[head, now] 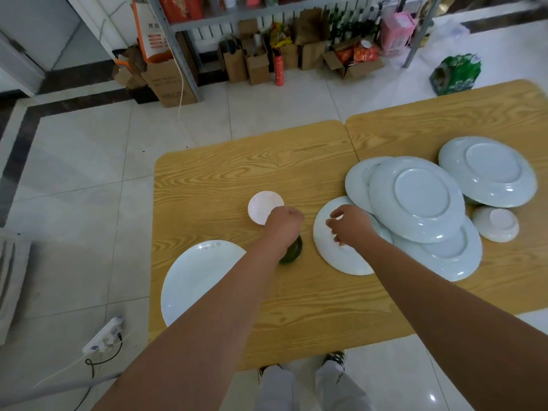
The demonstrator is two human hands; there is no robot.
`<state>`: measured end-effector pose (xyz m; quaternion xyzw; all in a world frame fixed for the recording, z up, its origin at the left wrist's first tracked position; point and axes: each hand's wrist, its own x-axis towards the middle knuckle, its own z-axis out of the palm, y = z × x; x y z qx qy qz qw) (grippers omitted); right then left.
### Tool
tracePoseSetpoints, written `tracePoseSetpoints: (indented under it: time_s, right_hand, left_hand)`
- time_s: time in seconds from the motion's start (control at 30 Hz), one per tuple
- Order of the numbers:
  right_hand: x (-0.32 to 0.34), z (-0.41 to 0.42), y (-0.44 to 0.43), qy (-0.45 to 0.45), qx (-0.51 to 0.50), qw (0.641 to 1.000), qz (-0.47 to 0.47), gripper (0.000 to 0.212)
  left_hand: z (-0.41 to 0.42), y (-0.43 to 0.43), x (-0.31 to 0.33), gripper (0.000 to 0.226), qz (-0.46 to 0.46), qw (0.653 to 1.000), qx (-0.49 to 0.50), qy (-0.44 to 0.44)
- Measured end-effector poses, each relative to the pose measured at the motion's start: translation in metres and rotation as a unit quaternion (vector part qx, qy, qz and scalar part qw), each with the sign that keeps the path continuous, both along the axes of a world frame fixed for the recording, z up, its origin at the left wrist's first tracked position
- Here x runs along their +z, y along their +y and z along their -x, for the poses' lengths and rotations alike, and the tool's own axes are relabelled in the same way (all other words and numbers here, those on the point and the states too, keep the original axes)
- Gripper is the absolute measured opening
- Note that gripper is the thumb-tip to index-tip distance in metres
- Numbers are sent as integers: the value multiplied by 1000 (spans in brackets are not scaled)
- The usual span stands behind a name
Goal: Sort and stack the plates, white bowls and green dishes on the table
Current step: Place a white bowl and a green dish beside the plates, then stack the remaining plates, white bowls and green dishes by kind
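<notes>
- Head view: left hand (283, 225) is clenched over the green dish (293, 252), mid-bench. The contact is hidden, so I cannot tell if it holds the dish.
- Right hand (347, 228) curls its fingers (336, 240) on the left rim of an overturned plate (344, 259), which lies partly under the plate pile (415, 200) toward the right edge.
- Suggest drawing that plate out low and level, or the pile above may shift.
- White bowl (265, 207) is upright, just beyond the left hand. Second bowl (498, 223) is upside down beside the pile.
- Lone plate (195, 280) sits just beside the left edge of the bench (296, 315). Mind the forearm above it.
- Open room: near edge and far-left corner.
</notes>
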<state>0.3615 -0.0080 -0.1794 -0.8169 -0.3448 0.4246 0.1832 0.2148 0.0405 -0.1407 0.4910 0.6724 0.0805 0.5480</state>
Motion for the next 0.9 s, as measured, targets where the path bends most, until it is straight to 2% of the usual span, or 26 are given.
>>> tracePoseSetpoints:
  time_s: [0.07,0.17,0.37,0.5,0.6,0.63,0.67,0.7,0.77,0.9]
  right_hand:
    - [11,-24,-6,13,-46,999,-18,26]
    - [23,-64,-19,23,-99,994,-35,26]
    - [38,-148,-46,28,-195,980,-40,24]
    - [41,-196,-57,-6,-221,974,-42,20]
    - [36,-217,-59,-26,-226,973,-37,32]
    - [33,-222,-58,-30,-226,973,-36,38]
    - [30,-226,-57,-31,-224,974,-33,45]
    - [27,-229,-56,-30,-221,974,-29,50]
    - [21,-236,-52,-31,-211,977,-23,57]
    - [14,-245,-46,-30,-191,981,3,57]
  left_hand:
    - [-21,-1,9,13,-11,999,-25,-20]
    - [-56,-6,17,7,-24,997,-59,-51]
    - [-125,-16,15,13,-25,994,-83,-60]
    - [-157,-22,1,19,-23,995,-83,-49]
    - [-169,-25,-12,22,-4,997,-67,-30]
    - [-172,-26,-14,10,5,997,-71,-25]
    - [-175,-25,-18,15,19,997,-74,-20]
    - [-178,-25,-19,35,37,996,-74,-14]
    - [-183,-23,-22,53,51,996,-70,5]
    - [-188,-17,-26,51,59,997,-50,23]
